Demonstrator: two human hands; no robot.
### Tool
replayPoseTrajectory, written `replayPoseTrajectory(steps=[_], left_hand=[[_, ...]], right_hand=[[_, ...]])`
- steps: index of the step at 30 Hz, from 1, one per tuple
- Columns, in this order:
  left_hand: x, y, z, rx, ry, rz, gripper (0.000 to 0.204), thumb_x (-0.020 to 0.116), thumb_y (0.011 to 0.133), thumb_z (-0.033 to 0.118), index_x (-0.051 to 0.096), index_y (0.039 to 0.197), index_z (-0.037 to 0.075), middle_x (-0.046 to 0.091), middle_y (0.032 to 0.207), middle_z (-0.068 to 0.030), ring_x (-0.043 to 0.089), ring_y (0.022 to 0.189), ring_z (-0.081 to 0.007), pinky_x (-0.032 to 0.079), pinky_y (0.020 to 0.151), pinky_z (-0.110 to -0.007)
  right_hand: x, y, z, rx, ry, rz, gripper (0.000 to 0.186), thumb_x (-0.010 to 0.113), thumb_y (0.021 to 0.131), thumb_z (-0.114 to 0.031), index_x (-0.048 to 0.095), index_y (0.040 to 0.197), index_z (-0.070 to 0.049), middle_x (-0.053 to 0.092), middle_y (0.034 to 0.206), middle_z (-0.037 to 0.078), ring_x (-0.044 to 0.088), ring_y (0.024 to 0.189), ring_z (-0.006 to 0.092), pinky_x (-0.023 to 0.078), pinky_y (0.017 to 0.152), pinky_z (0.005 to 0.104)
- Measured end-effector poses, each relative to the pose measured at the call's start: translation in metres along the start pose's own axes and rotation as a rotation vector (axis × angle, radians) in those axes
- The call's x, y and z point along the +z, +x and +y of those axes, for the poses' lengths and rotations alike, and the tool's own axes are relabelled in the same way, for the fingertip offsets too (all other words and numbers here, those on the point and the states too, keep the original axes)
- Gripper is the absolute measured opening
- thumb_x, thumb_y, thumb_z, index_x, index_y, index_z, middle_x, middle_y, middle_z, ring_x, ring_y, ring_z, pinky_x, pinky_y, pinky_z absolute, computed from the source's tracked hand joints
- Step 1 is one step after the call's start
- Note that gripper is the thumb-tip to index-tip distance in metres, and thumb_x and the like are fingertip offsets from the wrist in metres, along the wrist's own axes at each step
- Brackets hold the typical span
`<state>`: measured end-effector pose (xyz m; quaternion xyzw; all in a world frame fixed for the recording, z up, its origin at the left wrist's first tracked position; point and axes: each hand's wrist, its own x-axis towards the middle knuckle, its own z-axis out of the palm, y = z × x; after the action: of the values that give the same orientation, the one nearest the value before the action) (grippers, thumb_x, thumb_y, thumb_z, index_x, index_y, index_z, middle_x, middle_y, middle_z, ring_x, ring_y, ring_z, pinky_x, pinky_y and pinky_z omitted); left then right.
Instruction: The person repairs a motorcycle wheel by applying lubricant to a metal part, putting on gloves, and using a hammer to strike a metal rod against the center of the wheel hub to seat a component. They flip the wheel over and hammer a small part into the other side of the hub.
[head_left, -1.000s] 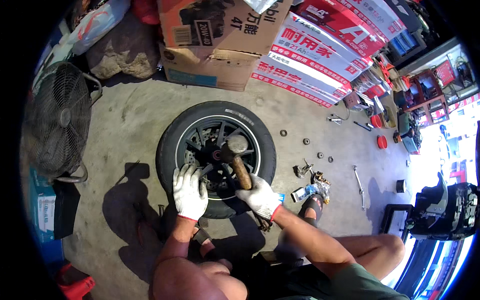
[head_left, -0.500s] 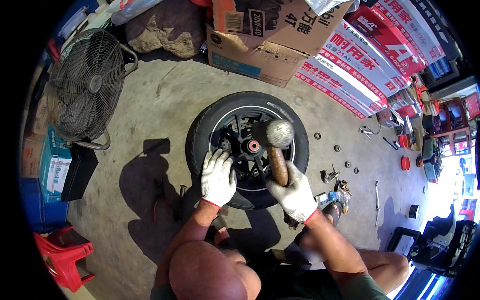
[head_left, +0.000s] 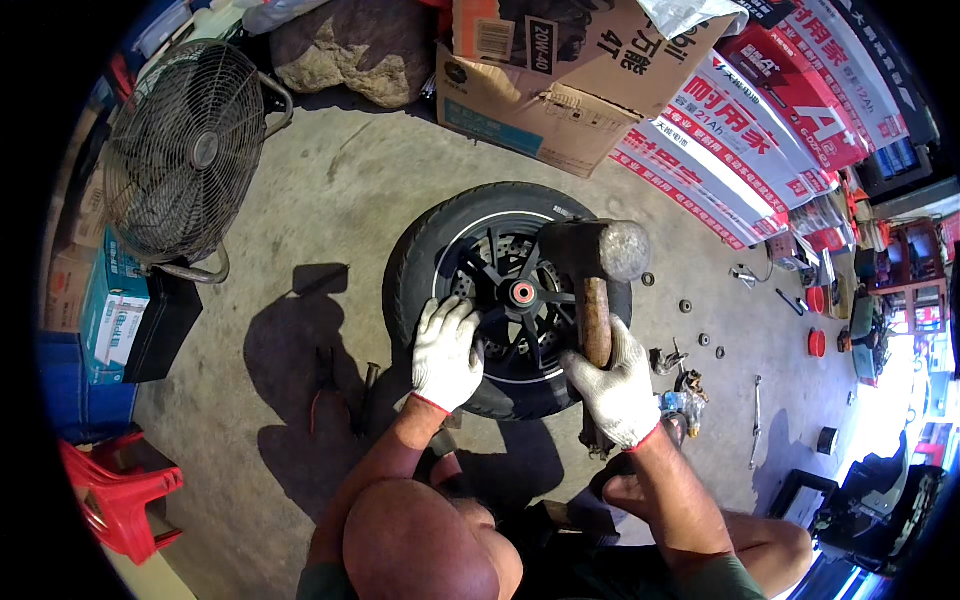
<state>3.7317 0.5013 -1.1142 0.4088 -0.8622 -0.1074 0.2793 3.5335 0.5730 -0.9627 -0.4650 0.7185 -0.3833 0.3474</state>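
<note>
A motorcycle wheel with a black tyre (head_left: 413,275) and black spoked rim lies flat on the floor before me. In its hub (head_left: 522,293) sits a red-ringed bearing or seal with a dark centre. My left hand (head_left: 447,362), in a white glove, rests on the near left of the tyre and rim with its fingers stretched out. My gloved right hand (head_left: 617,395) grips the wooden handle of a club hammer (head_left: 597,325). The hammer's big dark head, with a worn, pale face, is raised above the wheel's right side and hides part of the tyre.
Pliers with red handles (head_left: 322,400) and a bolt-like rod (head_left: 370,390) lie left of the wheel. Rings (head_left: 686,306), metal parts (head_left: 690,385) and a wrench (head_left: 757,420) lie to the right. A fan (head_left: 200,150), cartons (head_left: 560,80) and a red stool (head_left: 125,490) stand around.
The hammer and my right hand have moved to the right, so the hammer head is off the hub side and over the tyre's right edge. My left hand stays on the wheel.
</note>
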Motion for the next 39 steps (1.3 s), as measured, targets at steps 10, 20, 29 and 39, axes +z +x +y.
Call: replayPoseTrajectory(steps=[10,20,29,39], left_hand=[[0.003,0.002,0.002,0.005,0.014,-0.008,0.039,0.063,0.077,0.015,0.062,0.114,0.002,0.06,0.122,-0.0148,0.053,0.122,-0.0327,0.034,0.112,-0.051],[0.004,0.003,0.002,0.004,0.042,-0.026,0.038,0.064,0.076,0.016,0.063,0.111,0.002,0.06,0.121,-0.0132,0.052,0.122,-0.0313,0.034,0.112,-0.05],[0.004,0.008,0.003,0.0,-0.014,0.004,0.044,0.066,0.074,0.009,0.058,0.117,0.004,0.06,0.119,-0.0133,0.055,0.119,-0.0325,0.036,0.11,-0.051],[0.002,0.005,0.002,-0.002,0.008,-0.022,0.042,0.064,0.071,0.011,0.061,0.112,0.003,0.06,0.119,-0.0136,0.054,0.12,-0.0321,0.035,0.112,-0.05]], right_hand=[[0.017,0.011,0.057,0.254,0.052,-0.142,0.035,0.072,0.08,-0.011,0.058,0.109,0.001,0.059,0.087,0.002,0.052,0.079,0.011,0.047,0.072,0.0283],[0.002,-0.007,0.031,-0.028,-0.029,-0.014,0.039,0.072,0.079,-0.015,0.056,0.111,0.001,0.066,0.085,0.021,0.067,0.077,0.0323,0.053,0.073,0.039],[-0.014,0.003,0.024,0.247,0.087,-0.051,0.031,0.072,0.08,-0.013,0.057,0.102,0.002,0.059,0.076,0.007,0.055,0.068,0.013,0.048,0.061,0.0333],[0.009,0.001,0.029,0.094,-0.04,-0.092,0.041,0.072,0.079,-0.013,0.057,0.114,0.002,0.067,0.091,0.018,0.065,0.085,0.025,0.051,0.078,0.0357]])
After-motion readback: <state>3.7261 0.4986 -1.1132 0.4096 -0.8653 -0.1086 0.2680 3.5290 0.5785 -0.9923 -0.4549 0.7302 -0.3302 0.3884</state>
